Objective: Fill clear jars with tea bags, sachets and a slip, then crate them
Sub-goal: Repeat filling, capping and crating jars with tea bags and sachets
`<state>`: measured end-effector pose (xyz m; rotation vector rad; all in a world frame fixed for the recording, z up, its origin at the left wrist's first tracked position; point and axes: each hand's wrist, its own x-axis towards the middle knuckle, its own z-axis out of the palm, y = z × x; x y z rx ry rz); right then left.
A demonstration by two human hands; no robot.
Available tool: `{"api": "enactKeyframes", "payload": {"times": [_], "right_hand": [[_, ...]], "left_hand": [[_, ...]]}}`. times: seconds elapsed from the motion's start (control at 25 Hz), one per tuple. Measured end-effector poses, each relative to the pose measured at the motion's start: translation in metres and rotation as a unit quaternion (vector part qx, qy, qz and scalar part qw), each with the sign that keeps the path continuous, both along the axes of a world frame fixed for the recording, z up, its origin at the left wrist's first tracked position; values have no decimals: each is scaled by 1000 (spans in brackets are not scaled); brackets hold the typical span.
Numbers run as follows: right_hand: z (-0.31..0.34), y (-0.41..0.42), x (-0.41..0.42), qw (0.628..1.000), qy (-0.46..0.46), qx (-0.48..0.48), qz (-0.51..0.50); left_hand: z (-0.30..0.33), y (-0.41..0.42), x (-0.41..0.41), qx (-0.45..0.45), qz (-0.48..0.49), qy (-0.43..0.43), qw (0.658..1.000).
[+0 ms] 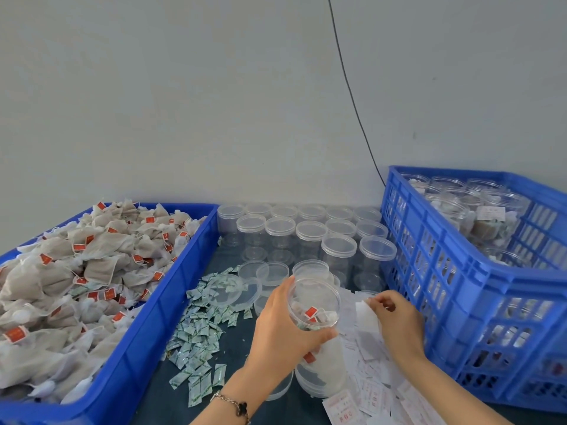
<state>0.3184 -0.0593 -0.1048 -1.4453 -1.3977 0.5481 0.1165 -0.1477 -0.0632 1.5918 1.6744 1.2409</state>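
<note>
A: On the far left, what fills that blue bin (pixel 171 289)?

B: Tea bags (pixel 92 262), heaped high, grey-brown pouches with red tags and white strings. Just right of the bin, on the dark table (pixel 239 342), lies a scatter of small green-and-white sachets (pixel 196 335).

A: And behind the sachets?

B: Loose clear lids (pixel 245 289) lie overlapping, and behind them stand rows of empty clear jars (pixel 310 234) with lids on, reaching back to the wall (pixel 214 102).

A: Where is the jar being filled?

B: Near the middle, lifted above the table. The left hand (pixel 282 326) grips the open jar (pixel 316 305) round its side, fingers curled about it, mouth tilted toward the camera. Inside I see tea bags and one red tag. A bracelet (pixel 236 404) sits on that wrist.

A: The right hand?

B: The right hand (pixel 399 320) is just beside the jar, pinching a white paper slip (pixel 365 314) between its fingertips. Under it spreads a pile of slips (pixel 377 394) printed in red.

A: And at the far right?

B: A blue slatted crate (pixel 460 286), holding filled jars (pixel 491 213) with no lids on. A black cable (pixel 352 99) runs down the wall behind its corner.
</note>
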Motion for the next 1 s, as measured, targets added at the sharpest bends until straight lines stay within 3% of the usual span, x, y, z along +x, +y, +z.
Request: {"api": "enactKeyframes", "payload": {"times": [0.12,0.36,0.8,0.92,1.0], "right_hand": [[3,4,3,999,25,-29,-4],[-7,6,12,996,-35,-80,-5],[6,2,15,996,-60,-55,-32],[34,-10,3,999,23,14,-39],[63,-25,-7,993,108,45,9]], "left_hand": [[0,2,0,7,-2,-1,1000],[1,3,-2,19,7,-1,1000],[3,1,-3,27,4,5,1000],[7,0,-2,21,-15,-8,1000],[7,0,-2,18,-17,-20,1000]]}}
